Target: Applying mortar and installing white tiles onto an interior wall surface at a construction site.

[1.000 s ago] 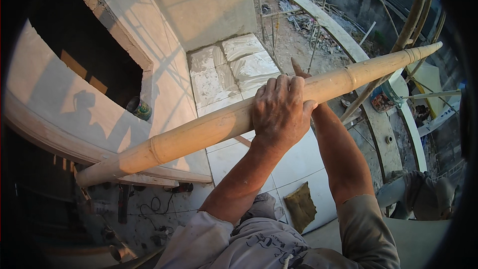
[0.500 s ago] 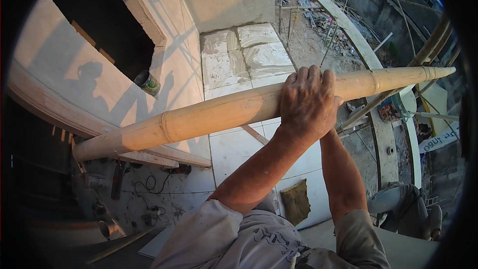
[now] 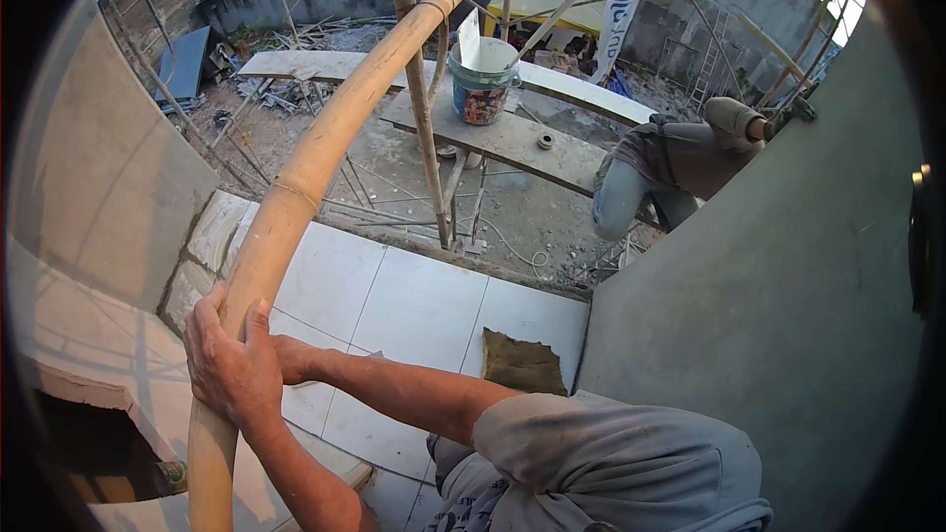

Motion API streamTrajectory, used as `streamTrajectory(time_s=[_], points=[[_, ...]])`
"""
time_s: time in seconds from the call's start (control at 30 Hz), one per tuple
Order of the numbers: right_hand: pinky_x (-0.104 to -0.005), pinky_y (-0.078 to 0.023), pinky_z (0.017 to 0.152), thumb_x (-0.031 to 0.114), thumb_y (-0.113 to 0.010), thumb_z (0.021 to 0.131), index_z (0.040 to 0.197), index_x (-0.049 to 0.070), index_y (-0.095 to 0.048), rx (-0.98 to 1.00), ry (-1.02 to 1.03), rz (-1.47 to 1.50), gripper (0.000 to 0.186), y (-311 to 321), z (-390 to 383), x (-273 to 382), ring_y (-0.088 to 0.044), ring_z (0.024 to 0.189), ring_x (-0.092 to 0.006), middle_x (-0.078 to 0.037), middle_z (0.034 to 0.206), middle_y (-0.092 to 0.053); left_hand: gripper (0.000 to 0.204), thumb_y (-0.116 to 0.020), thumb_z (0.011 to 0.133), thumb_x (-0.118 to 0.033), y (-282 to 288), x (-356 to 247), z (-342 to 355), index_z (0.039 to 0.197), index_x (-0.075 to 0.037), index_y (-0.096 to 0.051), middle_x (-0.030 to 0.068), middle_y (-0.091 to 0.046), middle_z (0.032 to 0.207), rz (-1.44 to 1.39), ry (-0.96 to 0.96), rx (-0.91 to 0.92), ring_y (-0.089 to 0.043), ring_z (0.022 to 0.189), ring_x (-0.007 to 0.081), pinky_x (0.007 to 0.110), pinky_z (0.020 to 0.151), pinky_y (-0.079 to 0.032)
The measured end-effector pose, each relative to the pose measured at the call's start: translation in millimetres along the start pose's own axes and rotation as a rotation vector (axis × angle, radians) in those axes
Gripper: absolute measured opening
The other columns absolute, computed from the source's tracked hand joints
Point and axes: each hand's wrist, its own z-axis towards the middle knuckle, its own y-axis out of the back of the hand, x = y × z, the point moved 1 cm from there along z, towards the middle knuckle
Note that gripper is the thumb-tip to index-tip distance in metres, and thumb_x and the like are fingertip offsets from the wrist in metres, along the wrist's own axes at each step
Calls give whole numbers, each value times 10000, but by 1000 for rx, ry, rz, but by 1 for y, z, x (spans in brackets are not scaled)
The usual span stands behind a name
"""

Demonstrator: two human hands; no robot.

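A long, thick bamboo pole [image 3: 296, 182] slants from the bottom left up to the top centre, over the tiled floor and past the floor's edge. My left hand [image 3: 232, 360] is wrapped round its lower part, fingers on one side and thumb on the other. Coming across from the right, my right hand [image 3: 290, 359] reaches in under the pole just behind the left. Its fingers are hidden by the left hand and the pole, so its grip does not show. The pole's far end passes beside upright scaffold poles [image 3: 418, 99].
A bucket [image 3: 480, 84] stands on a scaffold plank [image 3: 532, 153] beyond the floor edge. On the right, a person [image 3: 680, 163] is partly hidden by the grey wall [image 3: 769, 286]. A brown scrap [image 3: 522, 363] lies on white tiles [image 3: 414, 305]. Lower left is a dark wall opening [image 3: 89, 443].
My view has turned right, toward the scaffold. The pole, lying nearly crosswise before, now points away from me across the floor edge. My left hand still grips it.
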Motion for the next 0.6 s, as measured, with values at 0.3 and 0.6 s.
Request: streamTrajectory(time_s=[0.3, 0.6], points=[[-352, -259, 1035, 384, -529, 832, 1371, -23, -173, -963, -66, 497, 763, 153, -108, -7, -304, 1269, -356, -274, 1358, -297, 385, -656, 740, -309, 23, 46, -9, 1044, -106, -536, 71, -554, 1019, 138, 111, 15, -515, 988, 281, 422, 815, -415], [-388, -185, 1068, 389, -524, 863, 1378, -29, -71, -1404, -172, 486, 803, 106, -245, -56, -152, 1323, -339, -240, 1419, -120, 365, -644, 755, -291, 20, 55, -8, 1044, -99, -530, 76, -557, 1040, 156, 105, -4, -505, 1006, 294, 425, 817, -410]])
